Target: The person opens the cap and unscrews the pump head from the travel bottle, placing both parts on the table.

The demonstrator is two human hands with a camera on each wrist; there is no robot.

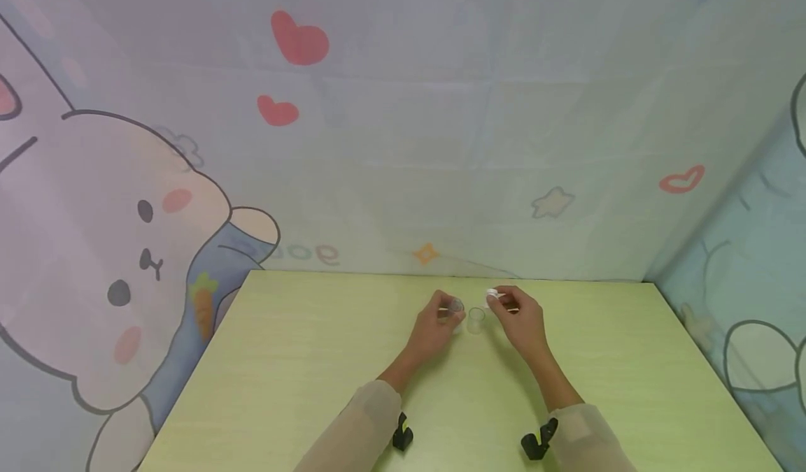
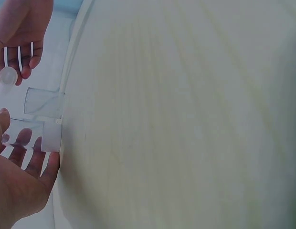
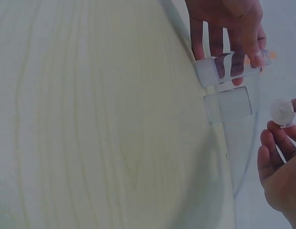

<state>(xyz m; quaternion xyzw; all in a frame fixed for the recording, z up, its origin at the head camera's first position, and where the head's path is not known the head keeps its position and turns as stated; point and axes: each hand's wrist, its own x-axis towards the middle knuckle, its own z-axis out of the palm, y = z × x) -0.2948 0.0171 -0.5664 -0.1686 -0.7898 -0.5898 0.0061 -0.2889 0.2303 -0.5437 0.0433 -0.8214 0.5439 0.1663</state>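
My left hand point(image 1: 431, 332) grips a small clear bottle point(image 3: 229, 67) upright on the table. The bottle has a frosted white base point(image 2: 51, 137) and a narrower top. To its right stands a clear open cylindrical cup point(image 1: 476, 320), close beside the bottle and touched by neither hand. My right hand point(image 1: 521, 324), raised right of the cup, pinches a small white cylindrical piece with a round end point(image 2: 7, 78) between thumb and fingers. Its other fingers are spread. What the piece is exactly cannot be told; the fingers hide part of it.
The pale yellow-green table point(image 1: 283, 388) has its far edge just behind the hands. Behind it hangs a cloth backdrop point(image 1: 403, 143) with a cartoon rabbit and hearts. Black wrist mounts point(image 1: 538, 444) sit at both sleeves.
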